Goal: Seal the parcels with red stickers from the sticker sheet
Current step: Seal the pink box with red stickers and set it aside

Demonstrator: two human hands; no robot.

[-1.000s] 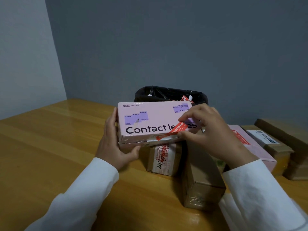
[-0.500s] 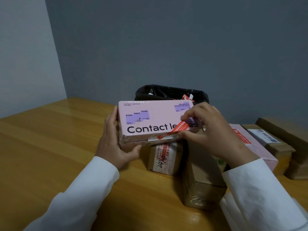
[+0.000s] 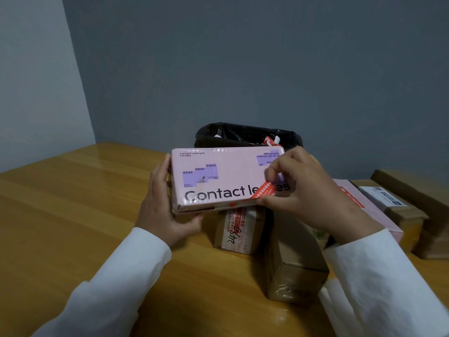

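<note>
A pink box printed "Contact lenses" (image 3: 226, 176) is held up above the table, its printed face tilted toward me. My left hand (image 3: 160, 212) grips its left end, thumb under the lower edge. A red sticker (image 3: 262, 190) lies slanted across the box's lower right edge. My right hand (image 3: 306, 190) pinches the sticker's upper end between thumb and forefinger, against the box face. No sticker sheet can be made out.
Under the pink box stand a taped brown parcel with handwriting (image 3: 238, 229) and a plain brown carton (image 3: 294, 259). A second pink box (image 3: 364, 203) and more brown parcels (image 3: 403, 210) lie at the right. A black-lined bin (image 3: 245, 135) sits behind. The wooden table (image 3: 73, 215) stretches left.
The pink box has tipped slightly more toward me. My right fingers have shifted along the sticker's upper end on the box face. My left hand keeps its hold.
</note>
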